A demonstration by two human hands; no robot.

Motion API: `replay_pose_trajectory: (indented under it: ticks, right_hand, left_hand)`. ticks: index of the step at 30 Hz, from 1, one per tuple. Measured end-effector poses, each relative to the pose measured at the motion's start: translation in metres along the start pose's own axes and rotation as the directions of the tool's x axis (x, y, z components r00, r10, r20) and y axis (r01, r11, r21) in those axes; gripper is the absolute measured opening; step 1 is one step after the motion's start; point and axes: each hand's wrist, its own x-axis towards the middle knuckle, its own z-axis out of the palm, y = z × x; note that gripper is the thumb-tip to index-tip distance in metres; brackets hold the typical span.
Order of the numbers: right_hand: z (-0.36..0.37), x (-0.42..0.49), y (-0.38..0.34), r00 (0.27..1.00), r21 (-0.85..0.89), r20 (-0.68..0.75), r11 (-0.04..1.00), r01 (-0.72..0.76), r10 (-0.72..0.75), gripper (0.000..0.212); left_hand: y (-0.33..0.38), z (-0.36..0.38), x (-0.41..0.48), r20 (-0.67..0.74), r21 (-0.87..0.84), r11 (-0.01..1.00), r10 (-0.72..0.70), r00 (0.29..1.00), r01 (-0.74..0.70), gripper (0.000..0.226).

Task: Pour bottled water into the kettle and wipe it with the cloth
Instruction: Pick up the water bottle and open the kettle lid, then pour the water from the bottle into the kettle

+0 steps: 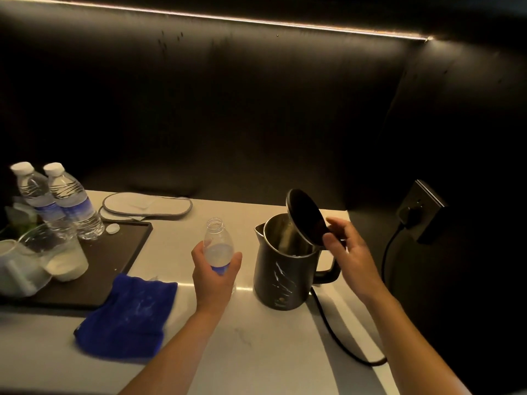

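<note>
A dark kettle [281,269] stands on the white counter, its lid [306,216] hinged up and its steel inside showing. My right hand [346,252] rests at the lid's lower edge, thumb and fingers on the lid. Left of the kettle, my left hand [215,273] grips an uncapped clear water bottle [218,243] held upright, apart from the kettle. A blue cloth [128,315] lies crumpled on the counter, left of my left forearm.
A dark tray [125,252] at the left carries two capped water bottles [65,201], glasses [57,252] and a loose white cap [112,228]. Slippers [147,205] lie behind it. The kettle's cord [339,337] runs to a wall socket [422,209] at the right.
</note>
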Motion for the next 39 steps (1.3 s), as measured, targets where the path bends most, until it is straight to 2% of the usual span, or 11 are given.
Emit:
replay_pose_trajectory:
  ticks: [4,6,11,15,17,21,24,31,33,36,39]
  right_hand:
    - [0.015,0.007,-0.005,0.993,-0.359,0.032,0.926,0.116,-0.112,0.084]
    - [0.019,0.012,0.000,0.994,-0.391,0.015,0.915,0.102,-0.105,0.090]
    - [0.026,0.012,0.002,0.989,-0.254,-0.101,0.964,0.082,-0.111,0.098]
    - [0.029,0.008,-0.005,0.985,0.064,-0.173,0.998,0.027,-0.016,0.107]
    - [0.029,0.006,-0.010,0.984,0.104,-0.177,0.994,0.013,0.006,0.101]
    - [0.029,0.005,-0.018,0.987,0.125,-0.161,0.992,-0.008,0.028,0.091]
    - [0.027,0.005,-0.016,0.985,0.108,-0.168,0.994,-0.009,0.027,0.091]
    - [0.027,0.007,-0.012,0.984,0.094,-0.175,0.996,0.009,0.007,0.102]
    - [0.027,0.006,-0.013,0.983,0.088,-0.182,0.996,0.011,0.005,0.099]
    - [0.027,0.005,-0.015,0.984,0.114,-0.176,0.993,-0.009,0.029,0.068]
    - [0.027,0.007,-0.010,0.983,0.119,-0.185,0.993,0.011,0.011,0.085]
  left_hand:
    - [0.002,0.002,0.000,0.008,0.000,1.000,-0.005,1.000,0.005,0.074]
    - [0.004,0.002,0.003,0.026,0.014,1.000,0.004,1.000,-0.005,0.074]
    - [0.022,-0.010,0.010,0.074,0.017,0.993,0.116,0.990,-0.118,0.077]
    - [0.046,-0.026,0.023,0.104,-0.054,0.959,0.281,0.954,-0.277,0.074]
    - [0.058,-0.032,0.034,0.162,-0.093,0.942,0.333,0.929,-0.321,0.072]
    - [0.078,-0.044,0.055,0.401,-0.159,0.921,0.389,0.829,-0.355,0.063]
    - [0.089,-0.048,0.071,0.579,-0.074,0.895,0.397,0.712,-0.439,0.066]
    - [0.117,-0.050,0.106,0.841,0.138,0.782,0.232,0.489,-0.607,0.070]
    - [0.131,-0.050,0.114,0.878,0.215,0.718,0.155,0.453,-0.662,0.072]
    - [0.148,-0.048,0.122,0.913,0.302,0.606,0.037,0.406,-0.736,0.075]
    - [0.163,-0.044,0.125,0.928,0.337,0.492,-0.031,0.371,-0.802,0.075]
